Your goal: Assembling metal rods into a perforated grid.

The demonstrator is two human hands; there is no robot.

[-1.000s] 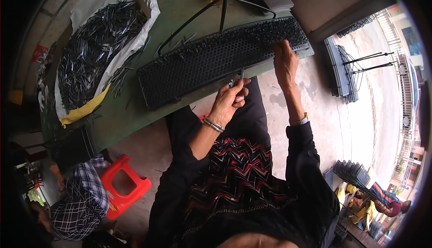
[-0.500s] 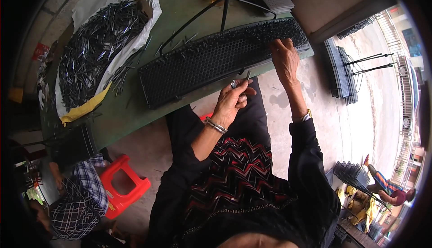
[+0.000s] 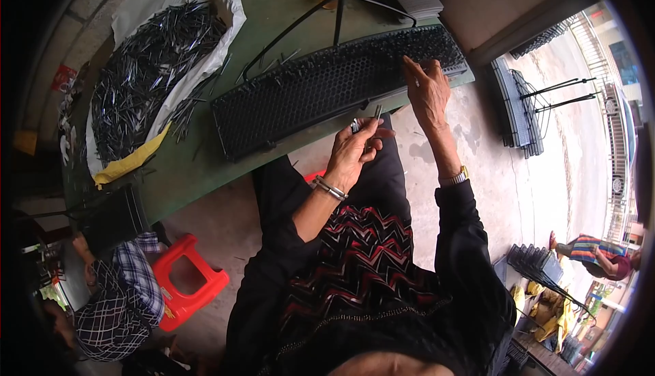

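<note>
Left hand (image 3: 351,149) was raised just off the desk's (image 3: 205,164) near edge, fingers curled around a few metal pins (image 3: 368,120). Right hand (image 3: 428,93), arm extended, pressed spread fingertips on the black perforated tray (image 3: 307,93) near its right end, gripping nothing visible.

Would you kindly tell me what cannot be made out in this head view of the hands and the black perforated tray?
- The left hand holds thin metal pins; their number is too small to tell.
- The right hand covers part of the black perforated tray, so what its fingertips touch is hidden.
- The pile of pins on the white sheet blurs together.
- The red stool is partly hidden by a seated person's checked cloth.
</note>
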